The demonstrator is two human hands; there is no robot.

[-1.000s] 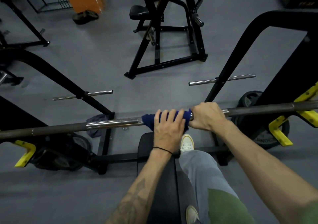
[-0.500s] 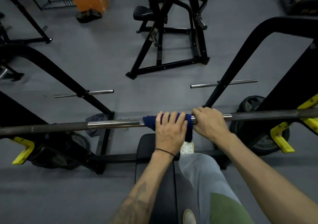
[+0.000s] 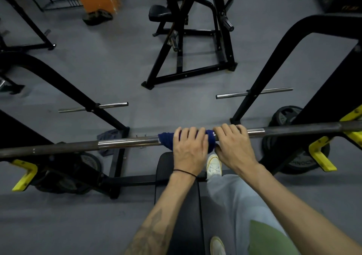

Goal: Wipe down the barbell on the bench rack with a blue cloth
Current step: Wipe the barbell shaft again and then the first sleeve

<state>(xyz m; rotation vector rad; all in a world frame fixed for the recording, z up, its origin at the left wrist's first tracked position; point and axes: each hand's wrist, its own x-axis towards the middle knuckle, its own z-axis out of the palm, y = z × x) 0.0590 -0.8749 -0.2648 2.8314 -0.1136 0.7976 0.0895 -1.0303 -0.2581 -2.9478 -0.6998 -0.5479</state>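
Head view: bar [image 3: 127, 142] is seen lying across the frame from 9 to 3 o'clock, resting in yellow hooks [image 3: 321, 157] of the rack. Blue cloth [image 3: 166, 140] is wrapped round the bar's chrome middle, just past centre. Left hand [image 3: 189, 149] is curled over the cloth and bar, clamped on both. Right hand [image 3: 234, 147] is placed just beside it toward 3 o'clock, fingers hooked over bare bar, touching the cloth's edge. Bench [image 3: 178, 196] is seen below at 6 o'clock. Plates [image 3: 290, 115] are leaned at 3 o'clock.
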